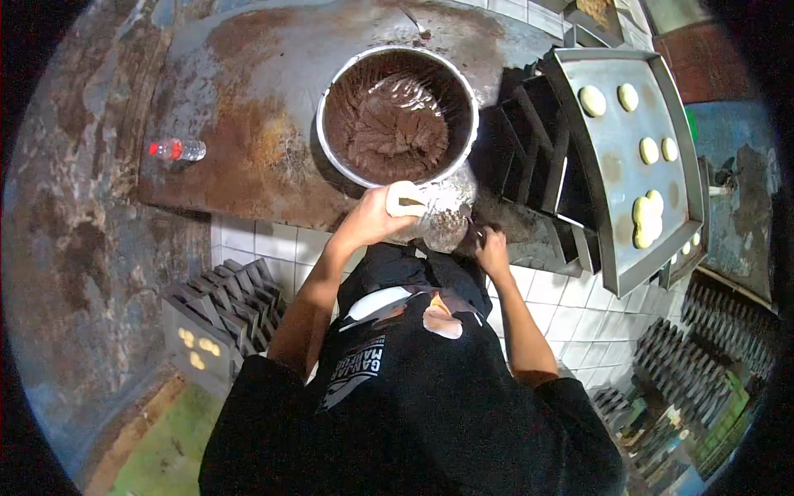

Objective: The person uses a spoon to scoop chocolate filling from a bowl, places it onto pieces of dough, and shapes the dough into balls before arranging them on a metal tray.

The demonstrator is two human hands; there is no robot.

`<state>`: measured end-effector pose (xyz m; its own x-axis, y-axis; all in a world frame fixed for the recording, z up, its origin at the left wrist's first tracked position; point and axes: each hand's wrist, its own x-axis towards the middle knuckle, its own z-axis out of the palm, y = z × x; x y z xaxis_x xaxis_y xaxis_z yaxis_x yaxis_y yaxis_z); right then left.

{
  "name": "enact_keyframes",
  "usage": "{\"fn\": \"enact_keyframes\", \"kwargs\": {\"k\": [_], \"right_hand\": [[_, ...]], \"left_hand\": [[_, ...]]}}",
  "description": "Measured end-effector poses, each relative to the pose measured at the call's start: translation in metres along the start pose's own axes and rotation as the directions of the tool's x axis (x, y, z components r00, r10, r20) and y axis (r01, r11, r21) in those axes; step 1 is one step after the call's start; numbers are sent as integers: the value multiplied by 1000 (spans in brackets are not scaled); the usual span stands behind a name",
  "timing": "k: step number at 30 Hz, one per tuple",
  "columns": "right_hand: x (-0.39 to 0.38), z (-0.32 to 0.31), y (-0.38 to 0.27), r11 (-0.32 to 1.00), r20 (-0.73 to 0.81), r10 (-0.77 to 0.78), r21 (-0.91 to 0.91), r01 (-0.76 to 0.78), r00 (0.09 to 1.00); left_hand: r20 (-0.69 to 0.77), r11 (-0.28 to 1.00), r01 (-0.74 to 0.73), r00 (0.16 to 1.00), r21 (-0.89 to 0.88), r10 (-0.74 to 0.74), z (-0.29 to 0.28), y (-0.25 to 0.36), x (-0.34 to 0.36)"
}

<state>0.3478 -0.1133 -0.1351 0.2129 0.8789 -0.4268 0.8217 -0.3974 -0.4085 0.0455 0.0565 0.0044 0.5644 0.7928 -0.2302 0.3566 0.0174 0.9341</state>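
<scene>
My left hand [379, 213] is wrapped round a pale bun [407, 207] with a dark opening, just below the near rim of the steel bowl [335, 165]. The bowl holds thick brown chocolate paste [389, 124]. My right hand [491, 248] is closed on a thin metal tool, perhaps a spatula or knife [470, 220], at the table's front edge. A floury patch with small crumbs lies between my hands.
A tray [612, 174] of pale buns rests on stacked metal pans at the right. A red-capped bottle [178, 150] lies on the stained table [231, 74]. More stacked pans [215, 306] stand below at left and lower right. A metal utensil lies behind the bowl.
</scene>
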Motion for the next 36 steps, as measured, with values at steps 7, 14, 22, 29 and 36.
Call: {"fn": "enact_keyframes", "kwargs": {"k": [7, 14, 22, 29, 36], "right_hand": [[-17, -184, -194, 653, -168, -601, 461, 601, 781], [3, -204, -201, 577, 37, -452, 775, 260, 891], [-33, -245, -243, 650, -139, -532, 564, 509, 835], [-15, -245, -242, 595, -378, -655, 276, 755, 654], [-14, -251, -231, 314, -227, -158, 911, 267, 961]], "left_hand": [[343, 997, -56, 939, 56, 33, -5, 42, 18], [395, 974, -88, 903, -209, 167, -34, 79, 16], [191, 834, 71, 981, -548, 42, -18, 105, -1], [237, 601, 231, 969, -765, -71, -20, 121, 6], [-91, 612, -85, 996, -786, 21, -8, 168, 13]]}}
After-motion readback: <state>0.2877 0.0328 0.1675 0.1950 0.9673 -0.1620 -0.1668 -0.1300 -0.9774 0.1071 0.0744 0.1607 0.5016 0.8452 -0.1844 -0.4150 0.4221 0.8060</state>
